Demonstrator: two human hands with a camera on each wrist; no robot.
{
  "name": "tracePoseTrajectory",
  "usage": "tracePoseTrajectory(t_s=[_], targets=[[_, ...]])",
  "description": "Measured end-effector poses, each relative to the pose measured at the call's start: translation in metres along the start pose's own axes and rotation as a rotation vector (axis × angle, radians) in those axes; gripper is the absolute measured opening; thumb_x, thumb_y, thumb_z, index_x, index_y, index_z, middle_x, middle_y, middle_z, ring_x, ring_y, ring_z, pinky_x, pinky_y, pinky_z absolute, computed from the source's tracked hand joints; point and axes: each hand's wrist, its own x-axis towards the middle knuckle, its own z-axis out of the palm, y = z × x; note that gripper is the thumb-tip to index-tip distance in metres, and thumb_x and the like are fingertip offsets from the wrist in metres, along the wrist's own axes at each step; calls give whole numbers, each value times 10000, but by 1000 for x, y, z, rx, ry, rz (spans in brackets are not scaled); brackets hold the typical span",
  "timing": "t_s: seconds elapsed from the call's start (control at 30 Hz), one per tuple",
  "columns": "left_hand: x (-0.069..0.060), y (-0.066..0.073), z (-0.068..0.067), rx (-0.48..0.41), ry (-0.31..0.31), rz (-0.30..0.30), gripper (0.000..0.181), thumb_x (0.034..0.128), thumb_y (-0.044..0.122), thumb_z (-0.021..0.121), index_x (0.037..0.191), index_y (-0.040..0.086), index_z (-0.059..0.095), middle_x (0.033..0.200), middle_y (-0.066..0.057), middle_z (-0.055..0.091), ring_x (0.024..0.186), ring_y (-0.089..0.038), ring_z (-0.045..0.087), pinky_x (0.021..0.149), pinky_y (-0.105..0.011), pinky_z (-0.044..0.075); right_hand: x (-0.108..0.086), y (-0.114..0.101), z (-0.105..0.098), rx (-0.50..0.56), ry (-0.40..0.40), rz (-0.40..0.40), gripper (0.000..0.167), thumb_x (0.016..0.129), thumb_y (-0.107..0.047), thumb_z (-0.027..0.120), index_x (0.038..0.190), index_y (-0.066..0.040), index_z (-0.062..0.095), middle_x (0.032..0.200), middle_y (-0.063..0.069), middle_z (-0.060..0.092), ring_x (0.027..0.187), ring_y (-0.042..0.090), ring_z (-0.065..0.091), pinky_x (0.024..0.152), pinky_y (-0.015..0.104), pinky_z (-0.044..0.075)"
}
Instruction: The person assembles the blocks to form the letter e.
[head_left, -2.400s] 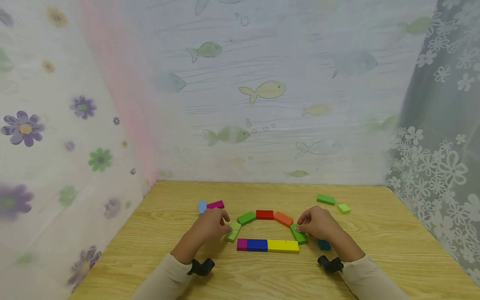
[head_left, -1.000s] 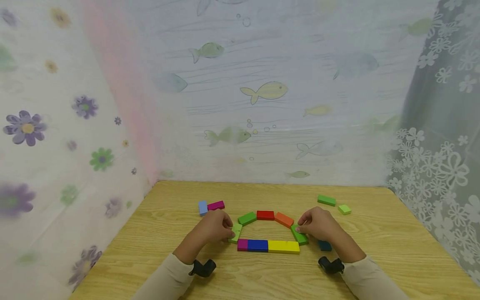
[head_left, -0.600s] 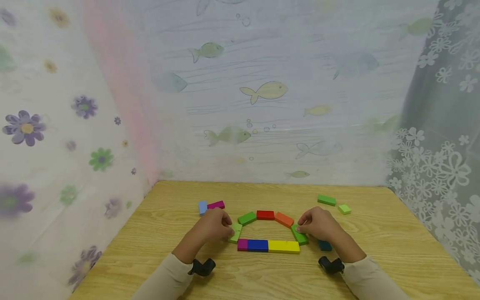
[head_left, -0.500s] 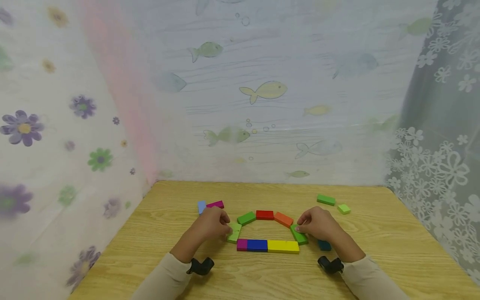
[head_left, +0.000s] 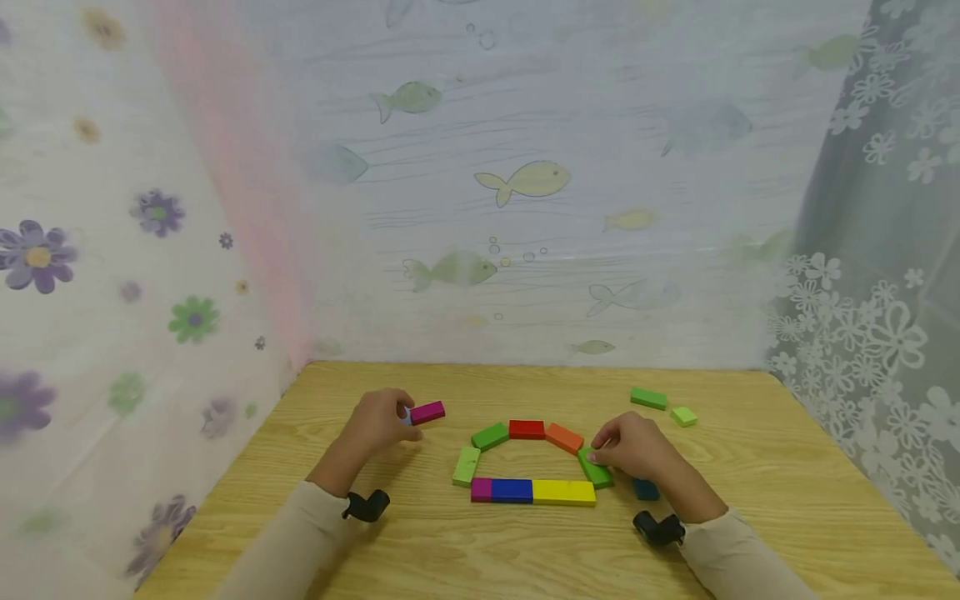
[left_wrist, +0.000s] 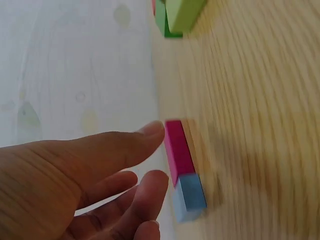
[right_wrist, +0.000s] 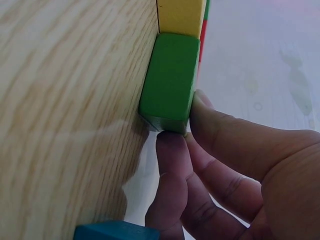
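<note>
My left hand hovers beside a light blue block and a magenta block at the back left; its thumb and fingers are spread apart, touching neither in the left wrist view. With thumb and fingers my right hand pinches a green block, the right end of an arch. That arch continues through an orange block, a red block, a green block and a light green block. Below it runs a row of magenta, blue and yellow blocks.
A teal block lies partly hidden under my right hand. Farther back on the right are a green block and a small lime block. Patterned curtains hang behind the wooden table and at its sides.
My left hand has left the light green block and moved back and left to the light blue and magenta blocks. The right hand stays at its green block.
</note>
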Motion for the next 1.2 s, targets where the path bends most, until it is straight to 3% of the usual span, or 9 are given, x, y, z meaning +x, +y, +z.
tracePoseTrajectory(t_s=[0.17, 0.4, 0.53, 0.87, 1.03, 1.2], targets=[[6, -22, -6, 32, -24, -24, 693, 775, 296, 928, 1344, 13, 653, 1247, -162, 694, 1137, -361, 649, 954, -524, 546, -1, -1, 0, 4, 0, 1, 163, 851, -230, 860, 931, -109, 785, 811, -1, 673, 714, 154, 588, 623, 330, 496], [19, -37, -4, 44, -109, -37, 871, 756, 313, 945, 1463, -6, 550, 1492, -251, 530, 1393, -471, 475, 1111, -594, 433, -2, 1, 0, -6, 0, -1, 159, 855, -238, 859, 928, -118, 783, 814, -5, 672, 718, 156, 581, 629, 330, 490], [27, -42, -2, 4, -135, -55, 857, 756, 282, 945, 1467, 8, 553, 1481, -224, 554, 1402, -467, 469, 1130, -595, 413, -1, 1, -1, 0, -1, 1, 160, 854, -236, 859, 931, -117, 784, 820, -2, 674, 721, 157, 584, 631, 331, 493], [32, -49, -3, -39, -121, -56, 651, 762, 157, 929, 1342, 17, 670, 1324, -169, 674, 1292, -410, 573, 1088, -571, 458, 0, 0, -1, 10, -3, 6, 163, 857, -240, 857, 936, -117, 786, 828, -1, 677, 724, 156, 592, 628, 331, 499], [30, -51, -4, -47, -116, -58, 583, 763, 153, 925, 1291, 32, 709, 1313, -166, 678, 1264, -400, 584, 1057, -566, 484, 0, 1, 0, 4, -5, 6, 164, 859, -245, 856, 939, -119, 787, 829, 0, 678, 728, 159, 592, 629, 332, 498], [19, -52, -6, -89, -92, -56, 585, 749, 139, 935, 1284, 52, 717, 1337, -180, 659, 1201, -359, 628, 970, -512, 547, 1, 1, 0, 3, -5, 8, 168, 856, -251, 859, 937, -122, 788, 825, -2, 677, 724, 162, 589, 627, 332, 495]])
